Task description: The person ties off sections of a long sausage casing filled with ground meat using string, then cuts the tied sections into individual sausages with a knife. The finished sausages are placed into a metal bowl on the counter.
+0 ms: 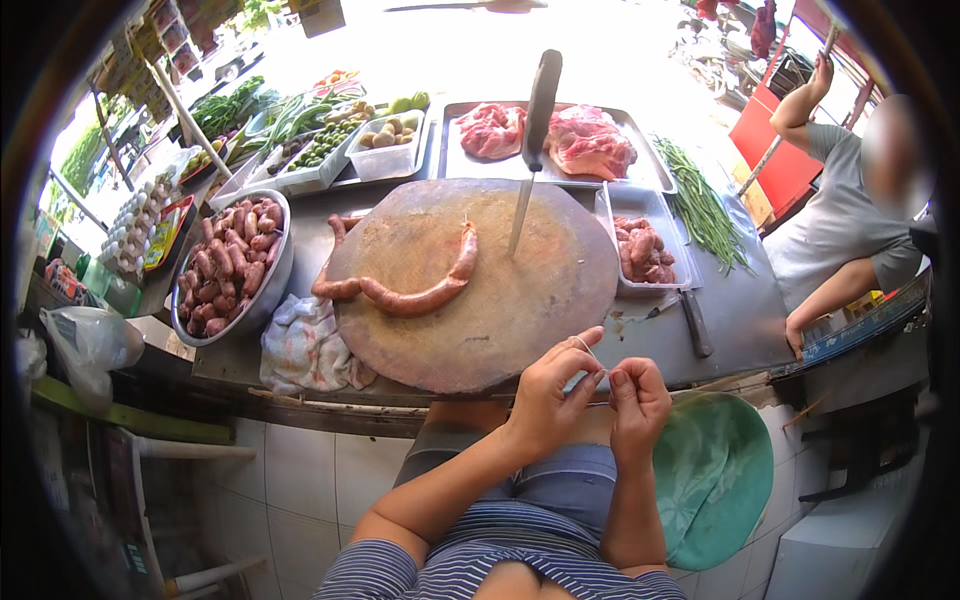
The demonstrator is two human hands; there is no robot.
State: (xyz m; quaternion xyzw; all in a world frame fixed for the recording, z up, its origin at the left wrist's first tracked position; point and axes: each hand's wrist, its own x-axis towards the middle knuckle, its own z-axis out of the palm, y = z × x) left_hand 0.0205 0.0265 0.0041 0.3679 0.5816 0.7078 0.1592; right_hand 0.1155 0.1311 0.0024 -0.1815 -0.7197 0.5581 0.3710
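Just past the near edge of the round wooden chopping block (470,345), my left hand (548,398) and my right hand (638,402) are close together, fingers pinched on a thin pale string (588,347). A long sausage (415,300) curves across the block, apart from my hands; its far end is tied off and another part hangs over the block's left side. A dark-handled knife (540,112) stands upright, its tip in the block.
Left: a bowl of sausages (228,262) and a crumpled cloth (305,345). Right: a tub of cut meat (645,250), a small knife (695,325), green beans (700,200). Behind: a meat tray (545,150) and vegetables. A person (850,210) leans at the right; a green stool (715,470) stands below.
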